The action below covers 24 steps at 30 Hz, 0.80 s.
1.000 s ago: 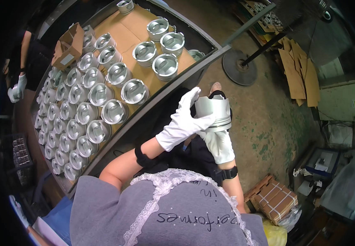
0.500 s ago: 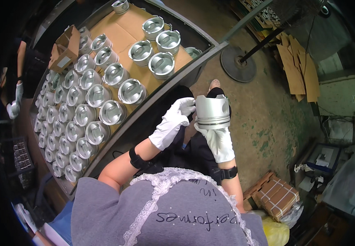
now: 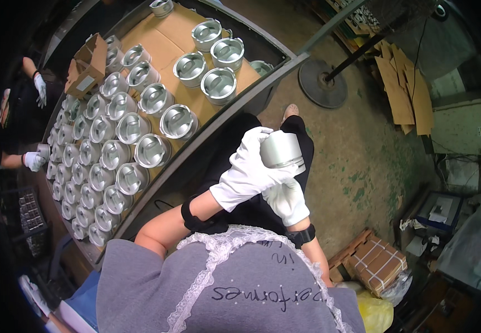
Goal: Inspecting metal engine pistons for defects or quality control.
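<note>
Held piston (image 3: 281, 147): in the left fingers' grasp, directly above the right hand; it tilts a little, its ringed end lower and nearer the left thumb.
Left hand (image 3: 249, 166): gloved, fingers curled round the piston's left side, thumb laid across the near side by the grooves — a wrapping grip rather than a fingertip pinch.
Right hand (image 3: 286, 201): gloved, just below the piston and partly behind the left thumb; its fingertips are hidden, so I cannot tell whether they pinch, cup or merely touch the metal.
Step at the gloves: probably steadying or turning one piston between both hands, off the bench; one still moment cannot settle which.
Next move at the piston: seems to call for one secure hold at all times — the smooth wall could slip in cloth gloves, so either hand should loosen only once the other bears the weight.
Bench (image 3: 271, 79): left of the fingers and beyond them, its rail well apart from the left fingertips.
Standing pistons (image 3: 179, 121): packed in rows on the bench, left of the left fingers, hollow sides up; a looser cluster of four stands farther ahead.
Open carton (image 3: 86, 66): far ahead and left of the fingers, among the rows.
Co-worker's glove (image 3: 34, 161): across the bench, far left of the fingers, at the outer row.
</note>
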Motion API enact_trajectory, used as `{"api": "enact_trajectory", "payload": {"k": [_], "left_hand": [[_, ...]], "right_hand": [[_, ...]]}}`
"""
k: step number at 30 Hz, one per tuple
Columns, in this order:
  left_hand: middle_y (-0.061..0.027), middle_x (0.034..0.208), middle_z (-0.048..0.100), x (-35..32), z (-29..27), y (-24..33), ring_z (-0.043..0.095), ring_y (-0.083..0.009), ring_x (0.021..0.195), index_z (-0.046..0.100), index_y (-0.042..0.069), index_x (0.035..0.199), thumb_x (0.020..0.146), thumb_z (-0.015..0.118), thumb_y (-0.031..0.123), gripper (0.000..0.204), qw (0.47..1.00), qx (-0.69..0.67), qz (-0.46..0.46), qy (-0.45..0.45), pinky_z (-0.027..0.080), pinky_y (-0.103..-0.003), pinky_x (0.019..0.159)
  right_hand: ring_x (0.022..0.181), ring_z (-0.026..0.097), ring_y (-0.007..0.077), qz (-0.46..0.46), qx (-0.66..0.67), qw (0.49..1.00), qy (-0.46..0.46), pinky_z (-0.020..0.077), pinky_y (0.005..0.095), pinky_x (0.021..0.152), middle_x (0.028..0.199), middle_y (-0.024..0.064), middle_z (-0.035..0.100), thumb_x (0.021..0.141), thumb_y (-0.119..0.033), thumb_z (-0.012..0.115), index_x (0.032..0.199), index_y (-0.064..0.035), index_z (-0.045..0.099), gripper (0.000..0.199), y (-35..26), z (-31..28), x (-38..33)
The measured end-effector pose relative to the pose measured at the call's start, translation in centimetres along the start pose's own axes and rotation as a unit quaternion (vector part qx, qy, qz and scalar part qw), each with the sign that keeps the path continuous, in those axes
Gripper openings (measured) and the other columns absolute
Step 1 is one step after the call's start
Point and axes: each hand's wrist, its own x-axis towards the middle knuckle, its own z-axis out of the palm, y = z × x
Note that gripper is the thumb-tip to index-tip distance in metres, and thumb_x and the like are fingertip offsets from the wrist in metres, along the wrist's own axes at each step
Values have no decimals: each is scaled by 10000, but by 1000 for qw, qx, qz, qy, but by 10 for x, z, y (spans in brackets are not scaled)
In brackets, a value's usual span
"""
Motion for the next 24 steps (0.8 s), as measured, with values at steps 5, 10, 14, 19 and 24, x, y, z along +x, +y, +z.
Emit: {"api": "enact_trajectory", "payload": {"k": [5, 10, 14, 19, 24], "left_hand": [[-113, 1123, 573, 4, 0, 15, 598, -230, 1024, 474, 49, 1207, 681, 856, 336, 710, 990, -21, -143, 5, 503, -351, 886], [-108, 1051, 608, 0, 7, -12, 616, -206, 946, 538, 32, 1147, 771, 795, 329, 544, 988, -16, -149, 29, 507, -333, 845], [-96, 997, 634, 8, 6, -16, 609, -153, 872, 582, 14, 1100, 926, 659, 292, 337, 969, -81, -231, 15, 500, -302, 797], [-86, 966, 643, 3, 6, -22, 594, -126, 903, 596, -1, 1081, 982, 587, 299, 316, 971, -114, -207, 28, 487, -298, 809], [-93, 967, 664, 4, -1, -16, 599, -137, 905, 610, -26, 1083, 1006, 520, 361, 405, 978, -99, -184, 24, 477, -295, 831]], "right_hand": [[1157, 574, 275, -14, -32, 999, 8, 533, 453, 906, 1305, 124, 556, 906, -119, 520, 1351, -47, 446, 456, 5, -2, 1], [1186, 561, 281, 19, -22, 999, -37, 514, 465, 962, 1345, 121, 533, 909, -118, 531, 1348, -51, 452, 451, 4, -5, 3], [1221, 535, 280, 2, -31, 998, -46, 497, 450, 1003, 1369, 119, 517, 897, -93, 566, 1367, -63, 446, 486, 11, -1, 3], [1221, 531, 274, 13, -20, 999, -24, 506, 435, 991, 1363, 119, 517, 891, -67, 568, 1383, -71, 439, 508, 13, -6, 5], [1181, 543, 304, 11, -26, 1000, -1, 521, 429, 963, 1335, 141, 524, 900, -74, 565, 1376, -46, 445, 492, 14, -1, 4]]}}
